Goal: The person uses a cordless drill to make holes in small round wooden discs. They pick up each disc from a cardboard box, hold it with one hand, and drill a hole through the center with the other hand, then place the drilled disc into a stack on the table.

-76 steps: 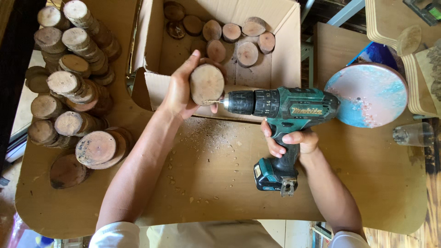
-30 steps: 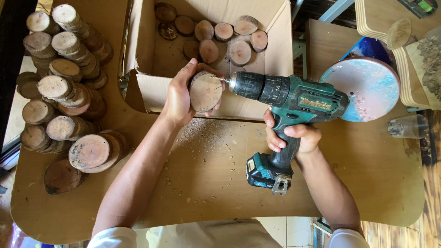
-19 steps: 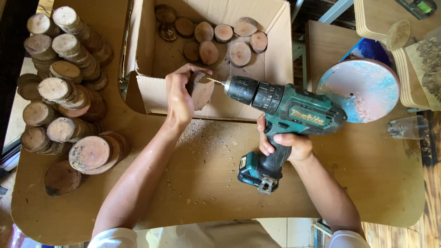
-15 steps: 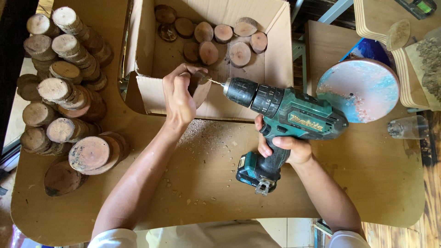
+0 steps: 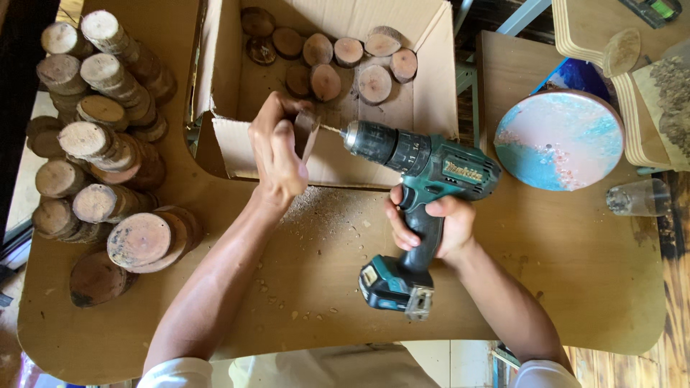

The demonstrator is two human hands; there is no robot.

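The open cardboard box (image 5: 431,79) has maybe nine wood slices (image 5: 338,61) lying loose inside. At its front flap, the left hand (image 5: 277,154) pinches a wood slice (image 5: 306,134) on edge, while the right hand (image 5: 431,226) is wrapped tight round a teal drill (image 5: 420,162), bit tip touching that slice. Sawdust (image 5: 323,208) dusts the wooden table (image 5: 560,266); stacked log rounds (image 5: 100,136) sit left.

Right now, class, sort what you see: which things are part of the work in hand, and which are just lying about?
In use:
left hand holding a wood slice
right hand gripping the drill
sawdust under the work

Lying about:
stacked slices at the left
box with slices inside
painted disc
glass
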